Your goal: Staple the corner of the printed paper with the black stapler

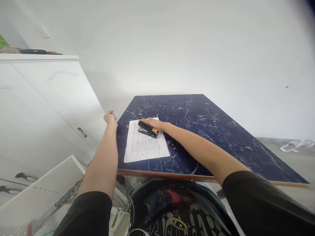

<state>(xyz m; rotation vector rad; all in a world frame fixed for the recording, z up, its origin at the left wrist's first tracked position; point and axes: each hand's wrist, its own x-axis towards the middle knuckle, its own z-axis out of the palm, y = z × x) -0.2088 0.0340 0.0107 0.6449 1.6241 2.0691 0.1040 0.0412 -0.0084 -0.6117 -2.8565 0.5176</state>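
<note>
A printed sheet of paper (145, 146) lies on the near left part of a dark blue marbled tabletop (209, 131). A black stapler (147, 129) with an orange tip rests on the sheet's far end. My right hand (154, 123) reaches across and lies over the stapler, fingers curled around its back. My left hand (110, 117) grips the table's left edge, fingers bent over the rim and holding it.
A white cabinet (49, 108) with dark handles stands to the left, a few items on top. A white perforated tray (44, 190) sits low left. A bag or clothing lies below the table's front edge. Clear plastic (295, 145) lies on the floor at right.
</note>
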